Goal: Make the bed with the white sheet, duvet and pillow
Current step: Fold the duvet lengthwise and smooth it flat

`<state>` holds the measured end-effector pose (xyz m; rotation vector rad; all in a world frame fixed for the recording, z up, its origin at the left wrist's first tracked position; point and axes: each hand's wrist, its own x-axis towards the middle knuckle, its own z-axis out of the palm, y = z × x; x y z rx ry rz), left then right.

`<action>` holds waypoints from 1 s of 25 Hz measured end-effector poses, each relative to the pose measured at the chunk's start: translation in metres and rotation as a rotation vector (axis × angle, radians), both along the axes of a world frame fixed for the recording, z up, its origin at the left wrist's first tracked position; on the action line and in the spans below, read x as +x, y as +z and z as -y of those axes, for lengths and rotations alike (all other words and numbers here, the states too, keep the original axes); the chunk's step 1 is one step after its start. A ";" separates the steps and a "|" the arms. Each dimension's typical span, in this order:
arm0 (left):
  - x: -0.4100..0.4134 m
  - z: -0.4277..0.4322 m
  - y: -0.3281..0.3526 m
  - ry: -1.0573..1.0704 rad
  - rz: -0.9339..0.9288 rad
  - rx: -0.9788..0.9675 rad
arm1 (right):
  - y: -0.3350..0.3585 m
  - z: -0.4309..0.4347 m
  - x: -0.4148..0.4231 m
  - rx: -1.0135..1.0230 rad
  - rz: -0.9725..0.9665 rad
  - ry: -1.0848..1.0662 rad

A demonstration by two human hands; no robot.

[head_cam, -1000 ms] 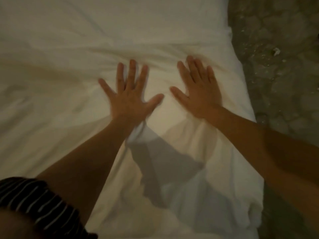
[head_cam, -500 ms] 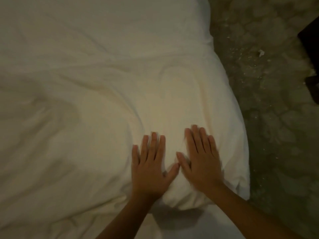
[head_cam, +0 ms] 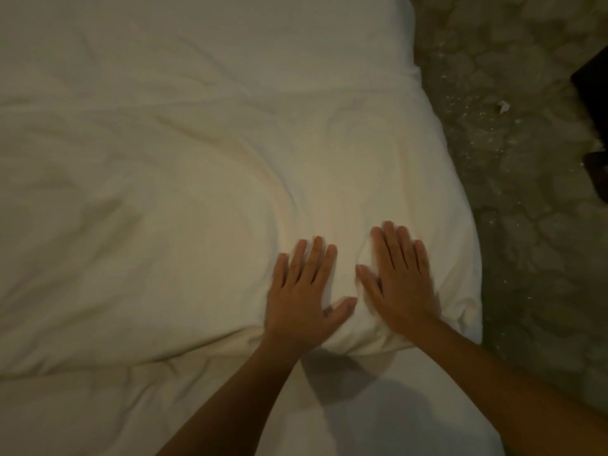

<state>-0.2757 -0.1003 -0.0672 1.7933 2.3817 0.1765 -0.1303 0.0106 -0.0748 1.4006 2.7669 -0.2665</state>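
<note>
We press the left hand (head_cam: pixel 302 297) and the right hand (head_cam: pixel 399 281) flat on the white duvet (head_cam: pixel 197 192). Palms are down, fingers straight and close together, gripping nothing, and the thumbs nearly meet. A second ago both hands reached farther up the duvet with fingers splayed. Half a second ago they had drawn back to this near right corner, and they have hardly shifted since. The duvet lies spread and creased, its near edge bunched at our wrists, with the smoother sheet (head_cam: pixel 394 406) showing below it. To the right is stone-patterned floor (head_cam: pixel 526 225), which carries a small white scrap (head_cam: pixel 503 106), and a dark object (head_cam: pixel 592 93) sits at the frame's edge.
</note>
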 end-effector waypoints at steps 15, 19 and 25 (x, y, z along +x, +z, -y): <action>-0.103 0.132 0.018 -0.071 -0.064 -0.076 | 0.027 0.084 -0.048 -0.122 0.006 0.518; -0.108 0.131 0.014 -0.101 -0.088 -0.105 | 0.020 0.088 -0.055 -0.084 0.094 0.560; -0.103 0.132 0.008 -0.042 -0.059 -0.140 | 0.013 0.091 -0.054 -0.029 0.091 0.556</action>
